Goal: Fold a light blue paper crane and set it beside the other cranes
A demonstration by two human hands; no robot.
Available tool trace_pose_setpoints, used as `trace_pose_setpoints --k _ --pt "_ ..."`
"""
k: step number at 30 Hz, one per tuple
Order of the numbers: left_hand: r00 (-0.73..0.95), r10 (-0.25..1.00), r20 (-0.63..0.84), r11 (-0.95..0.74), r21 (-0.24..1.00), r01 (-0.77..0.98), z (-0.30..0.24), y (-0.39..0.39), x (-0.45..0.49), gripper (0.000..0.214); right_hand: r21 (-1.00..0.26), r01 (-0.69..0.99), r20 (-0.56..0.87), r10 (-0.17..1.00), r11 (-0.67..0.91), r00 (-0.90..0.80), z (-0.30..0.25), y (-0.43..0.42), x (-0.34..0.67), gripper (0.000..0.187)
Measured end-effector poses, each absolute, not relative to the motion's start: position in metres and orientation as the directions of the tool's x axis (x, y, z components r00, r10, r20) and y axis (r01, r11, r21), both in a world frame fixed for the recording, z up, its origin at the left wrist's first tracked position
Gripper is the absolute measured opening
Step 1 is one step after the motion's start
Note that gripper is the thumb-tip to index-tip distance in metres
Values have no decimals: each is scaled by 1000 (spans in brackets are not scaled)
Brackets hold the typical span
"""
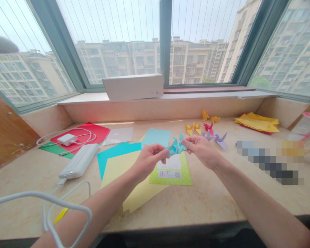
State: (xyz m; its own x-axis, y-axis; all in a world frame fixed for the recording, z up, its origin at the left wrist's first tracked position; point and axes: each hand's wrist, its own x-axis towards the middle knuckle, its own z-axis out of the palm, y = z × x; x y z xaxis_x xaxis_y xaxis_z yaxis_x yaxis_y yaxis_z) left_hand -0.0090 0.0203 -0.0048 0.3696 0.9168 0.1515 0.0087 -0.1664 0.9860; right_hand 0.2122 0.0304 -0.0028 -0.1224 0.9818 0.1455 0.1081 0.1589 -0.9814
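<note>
A light blue origami crane [177, 147] is held up between my two hands, over the sheets of paper. My left hand [155, 154] pinches its left end between thumb and fingers. At its right end, my right hand [196, 146] grips the folded paper the same way. Beneath lie a green dotted paper packet [170, 179] with a label, a pale yellow sheet [124, 168] and a light blue sheet [156, 137]. Just right of my right hand sit folded cranes: lilac [220, 139], red [208, 128] and several orange ones [197, 127].
Left are red paper [99, 131], a white charger [67, 139] and a power bank [79, 161]; a white cable [41, 195] loops near my left forearm. Yellow papers [257, 122] lie back right. A white box [134, 88] stands on the sill. A blurred patch covers something at right.
</note>
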Motion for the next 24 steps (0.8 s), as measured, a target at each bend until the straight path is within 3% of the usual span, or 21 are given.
trace_pose_setpoints --k 15,24 --pt "474 872 120 -83 992 -98 -4 19 -9 25 -997 -26 79 965 74 -250 -5 36 226 32" --pt "381 923 57 -9 992 -127 -11 23 -10 30 -992 -128 31 983 8 -180 -11 36 218 32"
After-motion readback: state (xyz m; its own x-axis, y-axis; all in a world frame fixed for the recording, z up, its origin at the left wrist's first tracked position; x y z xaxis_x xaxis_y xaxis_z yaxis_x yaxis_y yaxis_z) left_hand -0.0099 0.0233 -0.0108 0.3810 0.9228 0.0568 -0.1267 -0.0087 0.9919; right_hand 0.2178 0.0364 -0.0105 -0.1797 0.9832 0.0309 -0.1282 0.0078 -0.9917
